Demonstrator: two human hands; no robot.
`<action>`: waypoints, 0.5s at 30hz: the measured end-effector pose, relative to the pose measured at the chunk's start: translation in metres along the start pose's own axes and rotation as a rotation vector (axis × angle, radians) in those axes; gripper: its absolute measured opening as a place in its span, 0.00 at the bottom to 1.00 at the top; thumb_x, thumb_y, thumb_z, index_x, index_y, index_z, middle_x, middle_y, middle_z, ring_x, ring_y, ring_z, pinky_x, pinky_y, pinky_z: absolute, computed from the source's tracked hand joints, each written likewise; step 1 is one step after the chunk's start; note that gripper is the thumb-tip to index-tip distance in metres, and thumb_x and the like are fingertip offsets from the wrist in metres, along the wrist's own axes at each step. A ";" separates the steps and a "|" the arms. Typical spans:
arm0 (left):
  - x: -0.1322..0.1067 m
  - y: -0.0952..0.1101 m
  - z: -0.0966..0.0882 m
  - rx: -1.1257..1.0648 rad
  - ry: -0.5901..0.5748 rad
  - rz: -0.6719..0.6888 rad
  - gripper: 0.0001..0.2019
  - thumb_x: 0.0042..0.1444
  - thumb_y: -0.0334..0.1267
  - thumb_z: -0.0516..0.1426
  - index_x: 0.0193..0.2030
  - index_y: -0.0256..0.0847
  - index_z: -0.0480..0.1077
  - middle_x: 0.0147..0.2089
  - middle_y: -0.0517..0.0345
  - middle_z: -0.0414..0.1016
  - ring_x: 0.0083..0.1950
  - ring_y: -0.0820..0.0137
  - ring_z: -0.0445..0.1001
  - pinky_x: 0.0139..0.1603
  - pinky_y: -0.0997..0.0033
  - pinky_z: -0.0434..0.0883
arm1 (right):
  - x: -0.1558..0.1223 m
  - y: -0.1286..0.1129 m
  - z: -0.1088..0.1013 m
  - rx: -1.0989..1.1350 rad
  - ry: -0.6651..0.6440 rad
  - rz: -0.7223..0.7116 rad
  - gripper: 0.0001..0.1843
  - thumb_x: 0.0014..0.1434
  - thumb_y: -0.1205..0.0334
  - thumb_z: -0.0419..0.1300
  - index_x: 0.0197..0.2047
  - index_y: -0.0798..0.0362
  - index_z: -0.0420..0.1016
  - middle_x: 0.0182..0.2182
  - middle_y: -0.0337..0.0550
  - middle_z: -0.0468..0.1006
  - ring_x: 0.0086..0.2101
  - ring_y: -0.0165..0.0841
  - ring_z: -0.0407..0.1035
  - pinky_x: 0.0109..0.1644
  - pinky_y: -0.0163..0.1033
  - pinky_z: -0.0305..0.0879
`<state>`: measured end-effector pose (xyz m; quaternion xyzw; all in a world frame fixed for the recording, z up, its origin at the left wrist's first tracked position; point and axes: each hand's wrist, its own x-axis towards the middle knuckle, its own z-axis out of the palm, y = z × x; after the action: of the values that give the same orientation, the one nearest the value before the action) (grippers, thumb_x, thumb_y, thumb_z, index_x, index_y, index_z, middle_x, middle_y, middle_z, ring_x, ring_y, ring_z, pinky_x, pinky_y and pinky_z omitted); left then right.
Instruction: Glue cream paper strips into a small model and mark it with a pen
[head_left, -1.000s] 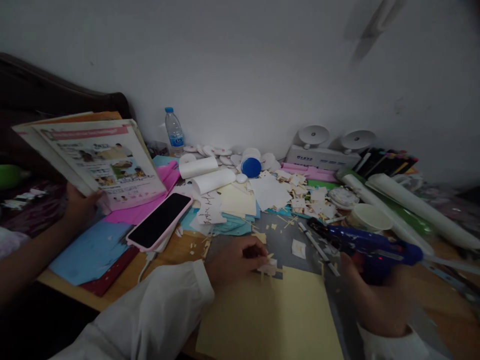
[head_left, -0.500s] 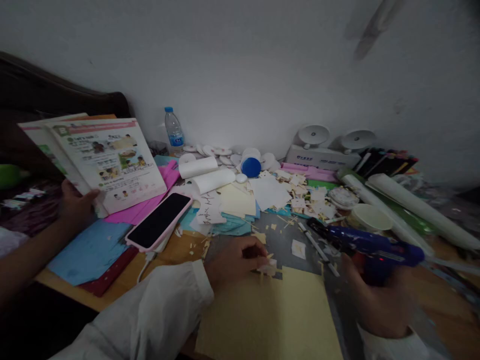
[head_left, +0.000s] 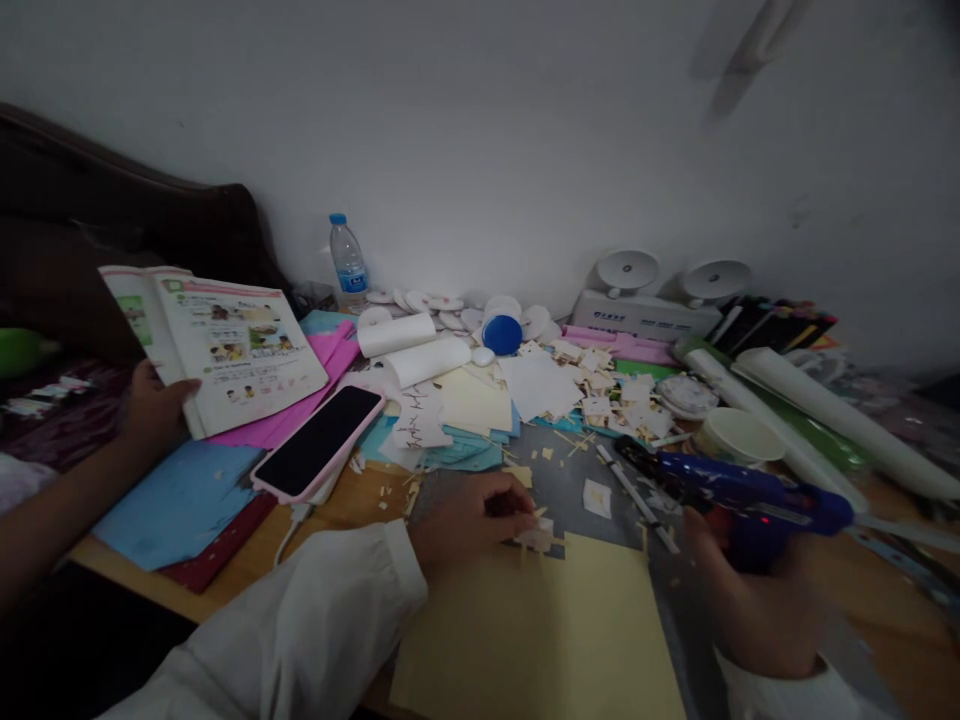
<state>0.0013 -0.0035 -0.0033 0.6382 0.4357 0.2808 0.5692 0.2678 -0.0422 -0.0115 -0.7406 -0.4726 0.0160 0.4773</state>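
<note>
My left hand (head_left: 469, 520) rests on the desk with its fingers curled, pinching a small pale paper piece (head_left: 538, 538) at the top edge of a cream sheet (head_left: 540, 640). My right hand (head_left: 750, 600) is wrapped round the grip of a blue glue gun (head_left: 739, 492), whose dark nozzle points left, above the grey cutting mat (head_left: 570, 480). At the far left another person's hand (head_left: 154, 410) holds an open picture book (head_left: 225, 345).
A phone in a pink case (head_left: 319, 442) lies on blue and pink paper. Paper scraps, white rolls (head_left: 409, 347), a blue-lidded jar (head_left: 502, 334) and a water bottle (head_left: 349, 262) crowd the back by the wall. Long rolls (head_left: 817, 415) and a white cup (head_left: 739, 437) lie at the right.
The other person's book has dropped lower and tilted flatter toward the desk. My glue gun has shifted slightly to the right. My left hand has stayed put.
</note>
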 end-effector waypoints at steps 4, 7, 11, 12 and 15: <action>0.000 0.000 0.000 0.004 -0.004 0.003 0.05 0.52 0.38 0.61 0.33 0.40 0.72 0.29 0.64 0.70 0.31 0.74 0.67 0.32 0.76 0.63 | 0.000 -0.001 -0.001 -0.063 0.051 0.011 0.21 0.43 0.43 0.63 0.30 0.50 0.65 0.24 0.40 0.69 0.25 0.40 0.67 0.29 0.45 0.62; 0.001 -0.003 0.000 -0.007 -0.009 0.009 0.05 0.52 0.38 0.61 0.34 0.40 0.72 0.29 0.64 0.69 0.31 0.74 0.66 0.31 0.77 0.63 | 0.000 -0.001 -0.001 -0.043 0.025 0.024 0.20 0.45 0.44 0.63 0.30 0.51 0.65 0.23 0.40 0.69 0.24 0.39 0.67 0.29 0.45 0.62; 0.001 -0.004 0.000 -0.003 -0.011 0.002 0.05 0.52 0.38 0.61 0.34 0.40 0.72 0.29 0.64 0.69 0.31 0.75 0.66 0.32 0.78 0.63 | 0.000 -0.002 -0.001 0.002 0.036 0.018 0.21 0.43 0.44 0.64 0.29 0.52 0.66 0.22 0.39 0.69 0.23 0.38 0.66 0.28 0.44 0.63; 0.001 -0.004 0.000 -0.003 -0.014 0.006 0.05 0.52 0.38 0.61 0.34 0.40 0.72 0.29 0.64 0.69 0.31 0.75 0.67 0.32 0.78 0.63 | 0.000 -0.002 -0.001 0.005 0.048 0.014 0.22 0.42 0.43 0.64 0.30 0.52 0.66 0.23 0.39 0.69 0.23 0.38 0.66 0.28 0.44 0.63; 0.001 -0.004 0.000 0.005 -0.012 0.015 0.05 0.53 0.38 0.61 0.35 0.40 0.72 0.29 0.65 0.69 0.31 0.75 0.66 0.32 0.78 0.62 | 0.000 -0.003 -0.001 -0.008 0.074 0.001 0.21 0.42 0.44 0.64 0.30 0.52 0.66 0.24 0.40 0.69 0.24 0.38 0.66 0.28 0.44 0.62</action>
<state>0.0008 -0.0023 -0.0073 0.6447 0.4281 0.2801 0.5681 0.2662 -0.0423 -0.0092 -0.7428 -0.4543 -0.0133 0.4915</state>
